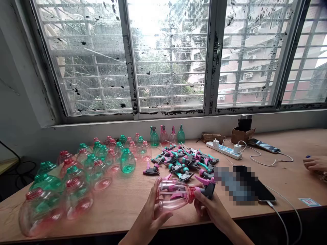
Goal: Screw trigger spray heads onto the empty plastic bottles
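My left hand [152,207] is wrapped round the base of a clear pink spray bottle [173,194], which lies on its side above the table's front edge. At the bottle's neck, my right hand [208,204] grips a pink and grey spray trigger head [208,187]. The head meets the red threaded neck; how tightly it sits I cannot tell. A thin tube runs inside the bottle. Just behind my hands lies a heap of pink, teal and grey spray heads [187,160].
Open pink and green bottles [127,161] stand in rows at left. Several bottles with heads [154,136] stand by the wall. At right are a power strip [224,150], a charging phone [264,145], a dark device [255,185] with a cable, and another person's hand [315,163].
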Motion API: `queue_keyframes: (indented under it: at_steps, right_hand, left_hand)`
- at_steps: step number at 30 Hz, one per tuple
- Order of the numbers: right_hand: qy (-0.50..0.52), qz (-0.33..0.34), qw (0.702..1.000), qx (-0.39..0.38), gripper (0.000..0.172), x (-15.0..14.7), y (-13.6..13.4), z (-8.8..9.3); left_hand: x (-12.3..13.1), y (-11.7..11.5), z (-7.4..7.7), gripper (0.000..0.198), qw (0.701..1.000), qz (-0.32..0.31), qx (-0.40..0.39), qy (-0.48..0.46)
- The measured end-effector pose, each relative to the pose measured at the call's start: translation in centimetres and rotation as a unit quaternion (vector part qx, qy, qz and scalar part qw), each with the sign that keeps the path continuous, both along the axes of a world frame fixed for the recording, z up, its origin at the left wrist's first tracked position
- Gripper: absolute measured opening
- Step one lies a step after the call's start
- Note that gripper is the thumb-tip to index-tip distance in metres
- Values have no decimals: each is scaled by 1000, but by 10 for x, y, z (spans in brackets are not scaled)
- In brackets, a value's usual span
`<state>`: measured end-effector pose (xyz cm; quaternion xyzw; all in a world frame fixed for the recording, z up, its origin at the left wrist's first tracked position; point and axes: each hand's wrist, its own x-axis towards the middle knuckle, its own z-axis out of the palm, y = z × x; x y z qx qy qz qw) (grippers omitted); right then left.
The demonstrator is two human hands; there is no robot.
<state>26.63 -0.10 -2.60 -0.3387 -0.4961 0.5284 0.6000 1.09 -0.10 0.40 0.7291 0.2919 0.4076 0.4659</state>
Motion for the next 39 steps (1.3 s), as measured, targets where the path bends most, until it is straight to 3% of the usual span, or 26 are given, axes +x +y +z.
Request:
queue_keyframes:
  at_steps: [5, 7, 10, 16, 29, 34, 39]
  right_hand:
    - [6, 3, 1000, -13, 40, 1, 1, -3]
    - [13, 3, 1000, -13, 41, 0, 0, -3]
    - [15, 1, 1000, -13, 41, -1, -1, -2]
    - [11, -1, 1000, -12, 40, 0, -2, -2]
    - [21, 13, 1000, -4, 35, 1, 2, -4]
    - [19, 0, 1000, -12, 41, -1, -3, 0]
    - [13, -6, 1000, -18, 44, -1, -2, 2]
  left_hand:
    - [-1, 0, -8, 86, 998, 49, 19, 29]
    - [-2, 0, -8, 92, 997, 54, 33, 42]
    - [-4, -3, -4, 104, 998, 45, 30, 45]
    - [-2, -5, 5, 95, 998, -21, -50, -21]
    - [-2, 6, -10, 101, 1000, 15, 6, 26]
    - [-2, 1, 1, 112, 999, -5, -15, 30]
    - [-2, -5, 12, 95, 998, -26, -52, -23]
